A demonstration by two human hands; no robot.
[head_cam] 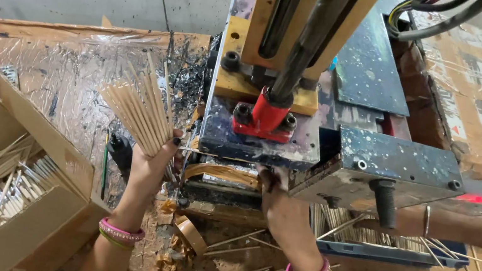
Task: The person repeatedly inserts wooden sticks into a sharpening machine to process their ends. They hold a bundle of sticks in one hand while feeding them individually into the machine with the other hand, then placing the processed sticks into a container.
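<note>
My left hand (154,164) grips a fanned bundle of thin wooden sticks (137,107), held upright just left of a paint-spattered metal machine (266,139). My right hand (277,201) reaches up under the machine's front edge, fingers tucked at its slot; whether it holds a stick is hidden. A red fitting (268,115) sits on the machine's dark rod above the slot. Both wrists carry pink and green bangles.
An open cardboard box (51,215) at lower left holds several coated sticks. A blue tray of plain sticks (384,243) lies under the machine's right side, where another person's forearm (481,229) reaches in. Loose sticks and a tape roll (191,233) litter the plastic-covered bench.
</note>
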